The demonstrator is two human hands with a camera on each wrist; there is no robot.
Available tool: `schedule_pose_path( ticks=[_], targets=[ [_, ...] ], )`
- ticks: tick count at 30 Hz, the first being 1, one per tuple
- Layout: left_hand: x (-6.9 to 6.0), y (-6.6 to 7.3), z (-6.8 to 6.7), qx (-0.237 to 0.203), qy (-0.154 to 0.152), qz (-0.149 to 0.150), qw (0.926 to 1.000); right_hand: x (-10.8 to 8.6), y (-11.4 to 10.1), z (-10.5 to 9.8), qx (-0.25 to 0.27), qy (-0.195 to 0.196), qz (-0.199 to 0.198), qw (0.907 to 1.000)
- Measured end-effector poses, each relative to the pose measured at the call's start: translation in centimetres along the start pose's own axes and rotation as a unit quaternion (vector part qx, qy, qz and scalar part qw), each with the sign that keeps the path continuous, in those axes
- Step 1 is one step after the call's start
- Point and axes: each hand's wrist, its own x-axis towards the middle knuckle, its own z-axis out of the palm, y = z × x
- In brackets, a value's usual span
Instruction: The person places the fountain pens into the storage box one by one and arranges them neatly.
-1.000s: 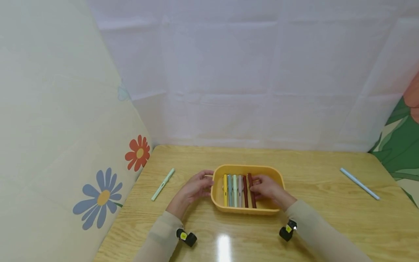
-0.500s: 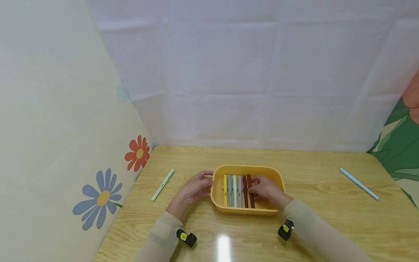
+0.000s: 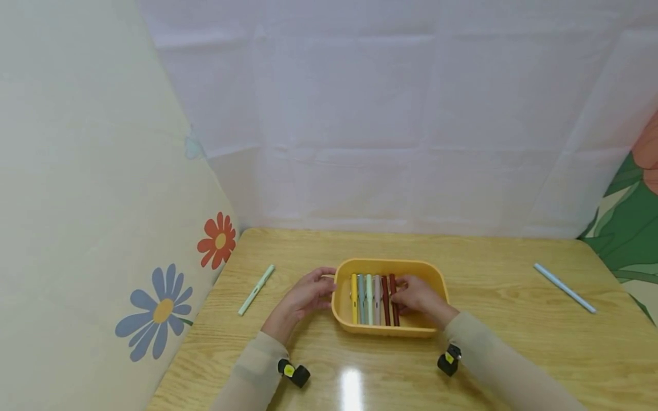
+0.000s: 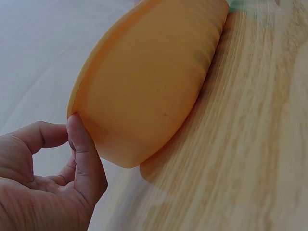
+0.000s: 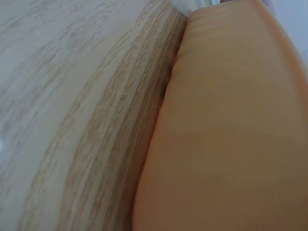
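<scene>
A yellow-orange plastic box [image 3: 424, 331] stands on the table, holding a row of slim capped pens. From left to right lie a yellow pen [image 3: 354, 299], a blue-grey pen [image 3: 361, 302], a mint pen [image 3: 369, 299], a greyish-lilac pen [image 3: 377, 299] and two dark red pens. My left hand [image 3: 310, 294] pinches the box's left rim; the left wrist view shows thumb and finger [image 4: 84, 149] at that edge. Inside the box, my right hand [image 3: 418, 295] holds the rightmost dark red pen [image 3: 394, 311] by its side. The right wrist view shows only the box's outer wall [image 5: 226, 120] and tabletop.
A light green pen [image 3: 256, 290] lies on the wooden table [image 3: 493, 365] to the left of the box. Far to the right lies a light blue pen [image 3: 564, 288]. A white cloth [image 3: 329, 142] hangs behind the table, and a flowered panel [image 3: 103, 171] borders its left side.
My right hand has shifted slightly left, bringing the rightmost dark red pen closer to the other dark red one and straighter. The left hand and box have stayed put.
</scene>
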Motion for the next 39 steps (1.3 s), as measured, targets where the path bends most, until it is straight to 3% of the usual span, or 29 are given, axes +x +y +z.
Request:
schedule_pose_path(
  ticks=[20, 26, 39],
  targets=[
    [0.14, 0.09, -0.14, -0.003, -0.010, -0.001, 0.9999, 0.03, 0.09, -0.33, -0.003, 0.000, 0.001, 1.0000],
    [0.07, -0.02, -0.08, -0.003, -0.004, -0.002, 1.0000, -0.15, 0.20, -0.10, 0.014, -0.001, -0.008, 0.9999],
    [0.08, -0.03, 0.12, 0.001, 0.006, -0.006, 1.0000, -0.40, 0.12, -0.45, -0.010, 0.011, -0.010, 0.9999]
  ],
)
